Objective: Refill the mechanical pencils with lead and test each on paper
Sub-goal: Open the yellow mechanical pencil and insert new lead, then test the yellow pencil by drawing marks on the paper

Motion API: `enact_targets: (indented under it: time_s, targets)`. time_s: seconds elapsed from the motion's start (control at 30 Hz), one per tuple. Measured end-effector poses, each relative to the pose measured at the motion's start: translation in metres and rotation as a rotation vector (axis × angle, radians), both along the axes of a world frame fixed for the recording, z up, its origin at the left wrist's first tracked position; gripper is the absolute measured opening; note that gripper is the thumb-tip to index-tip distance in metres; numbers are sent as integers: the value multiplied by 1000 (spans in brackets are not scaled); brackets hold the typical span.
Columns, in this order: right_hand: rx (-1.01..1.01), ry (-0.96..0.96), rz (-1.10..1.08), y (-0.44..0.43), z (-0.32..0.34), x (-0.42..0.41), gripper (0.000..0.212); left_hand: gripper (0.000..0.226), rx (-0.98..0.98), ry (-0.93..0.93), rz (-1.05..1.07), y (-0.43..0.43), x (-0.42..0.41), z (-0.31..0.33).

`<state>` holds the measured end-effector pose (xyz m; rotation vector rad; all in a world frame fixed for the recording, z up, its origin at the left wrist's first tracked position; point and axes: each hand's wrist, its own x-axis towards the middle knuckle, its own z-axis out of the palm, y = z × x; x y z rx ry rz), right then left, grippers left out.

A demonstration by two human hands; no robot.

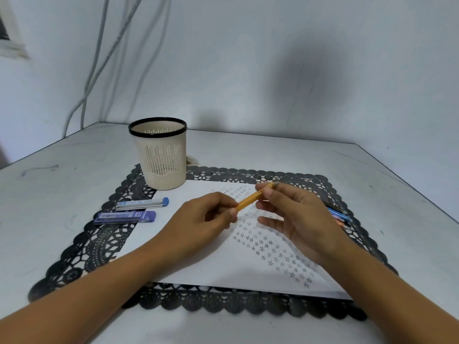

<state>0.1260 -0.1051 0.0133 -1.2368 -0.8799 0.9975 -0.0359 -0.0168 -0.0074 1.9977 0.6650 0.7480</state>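
Note:
An orange mechanical pencil [250, 199] is held above the white paper [211, 266], tilted up to the right. My left hand [201, 219] pinches its lower end and my right hand [295, 217] grips its upper end between thumb and forefinger. The paper is covered with rows of small pencilled stars [270, 247]. Two lead cases lie left of the paper: a clear one with a blue cap [142, 204] and a purple one marked 2B [125, 217]. Several more pencils [340, 214] lie right of the paper, partly hidden behind my right hand.
A cream slotted pen cup with a black rim [161, 155] stands at the back left corner of the black lace placemat [99, 242]. The mat lies on a white table [49, 184] against a wall, with cables [99, 58] hanging at the left.

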Motion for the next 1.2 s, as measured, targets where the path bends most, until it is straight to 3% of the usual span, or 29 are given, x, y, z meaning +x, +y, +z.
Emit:
enact_targets:
  time_s: [0.17, 0.27, 0.37, 0.5, 0.63, 0.97, 1.2]
  targets:
    - [80, 421, -156, 0, 14, 15, 21, 48, 284, 168, -9, -1, -4, -4]
    - [141, 545, -217, -2, 20, 25, 17, 61, 413, 284, -66, 2, -5, -10]
    - [195, 579, -217, -4, 25, 29, 21, 62, 477, 326, -95, 2, -5, -12]
    - [190, 620, -180, -6, 23, 31, 54, 68, 531, 451, -123, 4, -5, -16]
    - [187, 603, -193, -8, 19, 31, 64, 64, 537, 517, -147, 7, -4, -20]
    - [189, 592, -177, -8, 14, 34, 46, 74, 557, 522, -138, 6, -4, -20]
    - [192, 595, -186, -8, 13, 34, 44, 74, 575, 539, -138, 7, -4, -20]
